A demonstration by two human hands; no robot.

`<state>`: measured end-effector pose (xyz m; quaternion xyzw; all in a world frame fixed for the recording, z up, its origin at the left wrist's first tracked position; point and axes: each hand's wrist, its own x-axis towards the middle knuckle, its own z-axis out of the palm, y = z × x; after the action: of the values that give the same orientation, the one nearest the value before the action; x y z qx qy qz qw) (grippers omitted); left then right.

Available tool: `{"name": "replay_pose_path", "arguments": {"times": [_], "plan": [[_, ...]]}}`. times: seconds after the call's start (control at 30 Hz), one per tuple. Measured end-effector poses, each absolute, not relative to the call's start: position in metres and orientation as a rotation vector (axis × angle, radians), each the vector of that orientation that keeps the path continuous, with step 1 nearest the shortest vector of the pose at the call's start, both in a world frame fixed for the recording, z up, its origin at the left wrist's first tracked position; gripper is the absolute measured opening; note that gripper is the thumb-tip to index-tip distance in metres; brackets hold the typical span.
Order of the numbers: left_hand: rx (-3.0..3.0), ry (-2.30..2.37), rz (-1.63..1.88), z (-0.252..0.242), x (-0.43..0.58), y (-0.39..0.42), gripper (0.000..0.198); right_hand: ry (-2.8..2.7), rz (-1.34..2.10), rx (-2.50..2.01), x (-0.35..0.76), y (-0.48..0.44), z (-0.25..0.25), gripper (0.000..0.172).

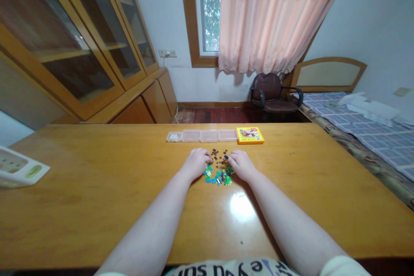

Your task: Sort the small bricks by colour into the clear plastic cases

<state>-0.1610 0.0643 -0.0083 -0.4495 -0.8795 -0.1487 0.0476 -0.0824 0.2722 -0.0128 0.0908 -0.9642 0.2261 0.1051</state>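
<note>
Small toy bricks lie in a loose pile on the wooden table. The brown bricks point(215, 152) are at the far side, and the green, blue and pale bricks point(218, 177) are nearer to me. My left hand point(197, 162) rests at the pile's left edge, fingers curled together by the brown and green pieces; what they hold, if anything, is too small to make out. Across from it, my right hand point(239, 164) is bent over the right edge. A small dark brick point(226, 157) shows at its pinched fingertips. Both palms are hidden.
Behind the pile, clear plastic trays point(209, 136) stand in a row beside a yellow box point(250, 135). A white power strip point(22, 167) is at the table's left edge. Beyond the table are a chair point(270, 92), a bed point(365, 116) and a glass-door cabinet point(136, 86).
</note>
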Motion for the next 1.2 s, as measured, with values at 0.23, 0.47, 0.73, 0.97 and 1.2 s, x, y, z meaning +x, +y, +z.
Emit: {"name": "replay_pose_path", "arguments": {"times": [0.23, 0.47, 0.73, 0.97, 1.2], "plan": [[-1.334, -2.724, -0.416, -0.007, -0.168, 0.058, 0.023, -2.832, 0.719, 0.288, -0.081, 0.274, -0.006, 0.036], [-1.318, -2.747, -0.388, -0.004, -0.166, 0.057, 0.022, -2.817, 0.725, 0.464, -0.080, 0.273, -0.008, 0.038], [-1.340, -2.750, -0.402, 0.003, -0.159, 0.061, 0.026, -2.802, 0.815, 0.547, -0.081, 0.276, -0.008, 0.038], [-1.575, -2.600, -0.531, 0.000, -0.150, 0.066, 0.029, -2.798, 0.928, 0.567, -0.085, 0.285, -0.011, 0.039], [-1.704, -2.568, -0.552, -0.003, -0.146, 0.070, 0.035, -2.838, 0.943, 0.632, -0.084, 0.285, -0.011, 0.039]]}}
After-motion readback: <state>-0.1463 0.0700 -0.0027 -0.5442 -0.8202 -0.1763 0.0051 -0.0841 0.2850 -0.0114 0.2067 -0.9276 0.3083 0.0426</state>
